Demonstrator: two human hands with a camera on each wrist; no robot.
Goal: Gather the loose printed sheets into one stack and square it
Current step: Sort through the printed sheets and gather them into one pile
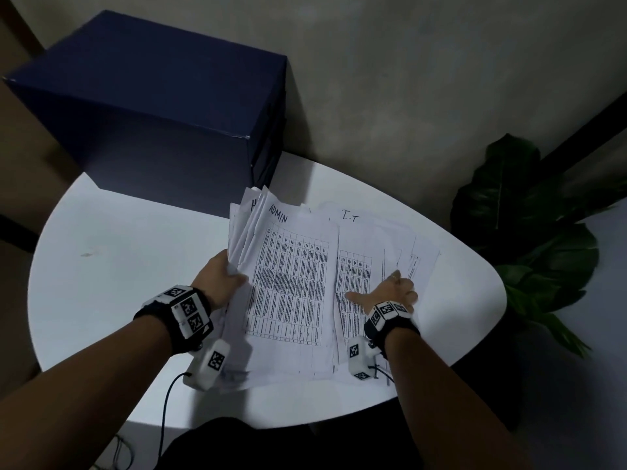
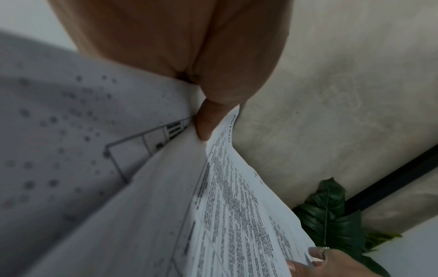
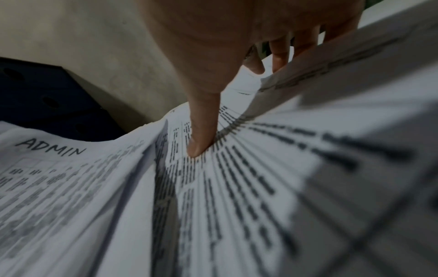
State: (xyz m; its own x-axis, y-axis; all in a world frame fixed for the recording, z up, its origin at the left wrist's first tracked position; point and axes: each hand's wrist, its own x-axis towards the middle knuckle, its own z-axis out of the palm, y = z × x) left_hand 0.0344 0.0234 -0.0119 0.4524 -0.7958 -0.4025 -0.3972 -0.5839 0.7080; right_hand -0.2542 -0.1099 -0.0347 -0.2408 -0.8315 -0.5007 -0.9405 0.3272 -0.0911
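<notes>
1. Head view: a white rounded table [image 1: 118, 266] carries a spread of printed sheets. The left hand [image 1: 222, 278] grips the left edge of a thick bundle of sheets [image 1: 288, 283] topped by a page handwritten "ADMIN"; its thumb lies on top with the other fingers hidden underneath, and that edge is raised off the table. Just to the right, partly under the bundle, lies a second pile of sheets [image 1: 380, 252] marked "I.T". The right hand [image 1: 390, 291] rests on this pile, thumb stretched out toward the bundle, fingers curled over the pile's right part. A dark blue box [image 1: 152, 106] stands at the table's far left, close behind the papers. A green plant [image 1: 529, 239] sits beyond the table's right edge. Both wrists wear bands with black-and-white markers.

2. Left wrist view: the left hand [image 2: 189, 56] pinches the bundle [image 2: 237, 206], its thumb [image 2: 206, 121] pressed on the printed top page. The right hand's fingers [image 2: 315, 258] show at the lower right, on the paper edge. The plant [image 2: 331, 215] stands behind.

3. Right wrist view: the right hand's [image 3: 225, 28] thumb [image 3: 201, 135] presses straight down on the printed pile [image 3: 237, 187]; its other fingers [image 3: 280, 54] curl round a lifted edge of sheets. The "ADMIN" page [image 3: 59, 168] lies to the left, the blue box [image 3: 47, 101] behind it.
</notes>
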